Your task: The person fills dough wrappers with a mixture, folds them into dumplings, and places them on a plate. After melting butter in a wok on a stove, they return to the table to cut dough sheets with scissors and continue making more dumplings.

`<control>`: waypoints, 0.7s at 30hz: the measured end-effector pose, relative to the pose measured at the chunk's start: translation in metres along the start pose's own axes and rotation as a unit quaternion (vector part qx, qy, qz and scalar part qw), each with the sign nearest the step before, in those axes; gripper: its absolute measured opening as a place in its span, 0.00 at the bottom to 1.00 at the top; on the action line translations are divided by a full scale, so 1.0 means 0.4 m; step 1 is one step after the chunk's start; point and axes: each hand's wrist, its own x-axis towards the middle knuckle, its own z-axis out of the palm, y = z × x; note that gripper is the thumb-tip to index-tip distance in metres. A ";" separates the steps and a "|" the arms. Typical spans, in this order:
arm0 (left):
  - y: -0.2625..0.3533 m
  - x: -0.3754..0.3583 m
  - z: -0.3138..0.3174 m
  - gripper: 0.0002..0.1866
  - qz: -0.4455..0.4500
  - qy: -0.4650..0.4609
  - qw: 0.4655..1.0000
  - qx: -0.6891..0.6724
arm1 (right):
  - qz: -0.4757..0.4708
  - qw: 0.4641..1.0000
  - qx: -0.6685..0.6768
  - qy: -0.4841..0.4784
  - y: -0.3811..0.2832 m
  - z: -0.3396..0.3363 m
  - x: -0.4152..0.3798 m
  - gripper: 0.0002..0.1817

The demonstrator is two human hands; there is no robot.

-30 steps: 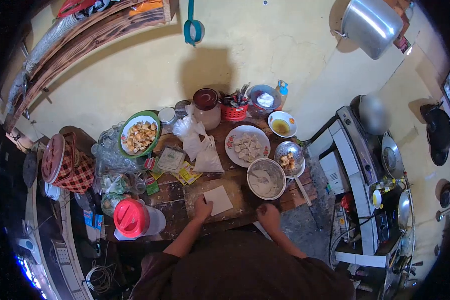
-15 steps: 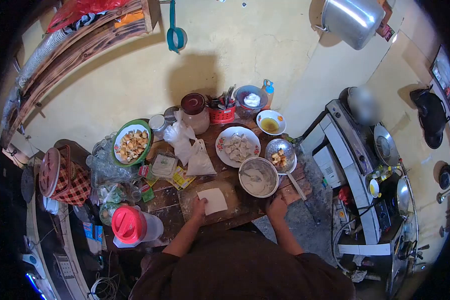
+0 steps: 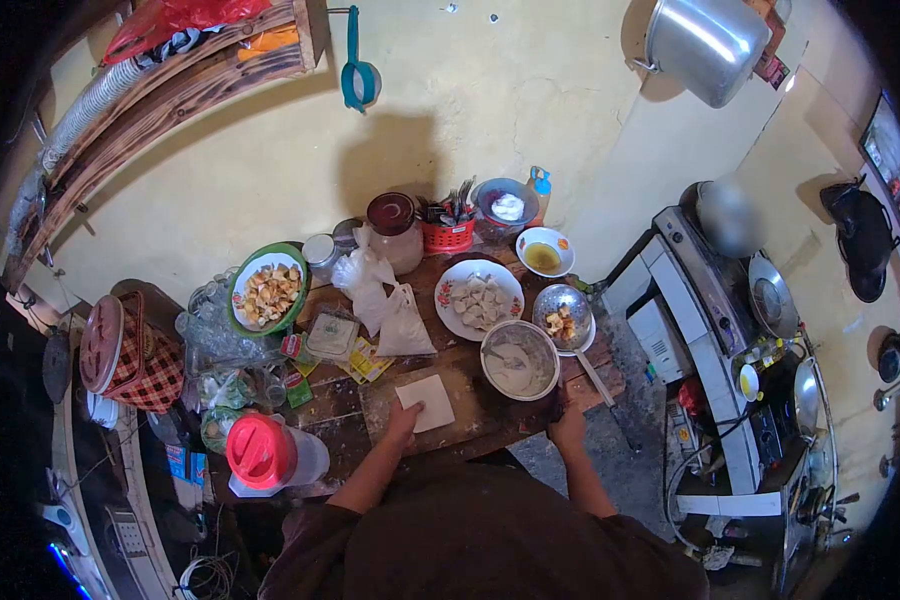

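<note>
My left hand [image 3: 403, 419] is closed on the left edge of a white square dough wrapper [image 3: 428, 403], which lies on a wooden board [image 3: 380, 398]. At the table's right front edge, my right hand [image 3: 568, 426] is closed around something dark and narrow that I cannot make out. Just up and left of it stands a metal bowl [image 3: 551, 384] of pale, pasty filling [image 3: 511, 368]. Behind that bowl, a flowered plate [image 3: 448, 318] bears several pale folded pieces [image 3: 479, 301]. Fried golden pieces [image 3: 560, 322] lie in a long-handled skimmer [image 3: 598, 382] to the right.
A green-rimmed bowl [image 3: 297, 318] holds fried pieces. White bags [image 3: 406, 325], packets [image 3: 371, 362] and a red-lidded jug [image 3: 262, 452] crowd the left. A bowl of yellowish liquid [image 3: 543, 258] stands at the back, a stove [image 3: 705, 283] to the right.
My right hand has shifted slightly right, away from the metal bowl. My left hand remains at the wrapper's edge. The whole view has shifted a little.
</note>
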 end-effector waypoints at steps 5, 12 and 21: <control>-0.005 0.039 -0.003 0.19 -0.032 -0.012 0.997 -0.076 | 0.085 0.994 0.062 -0.026 -0.004 -0.089 -0.065 0.22; 0.042 0.086 -0.007 0.20 -0.020 -0.050 0.997 -0.063 | 0.187 0.951 0.204 -0.141 -0.017 -0.270 -0.156 0.29; 0.190 -0.038 0.067 0.25 0.041 -0.045 0.992 -0.107 | 0.118 0.830 0.465 -0.284 -0.273 -0.356 -0.109 0.30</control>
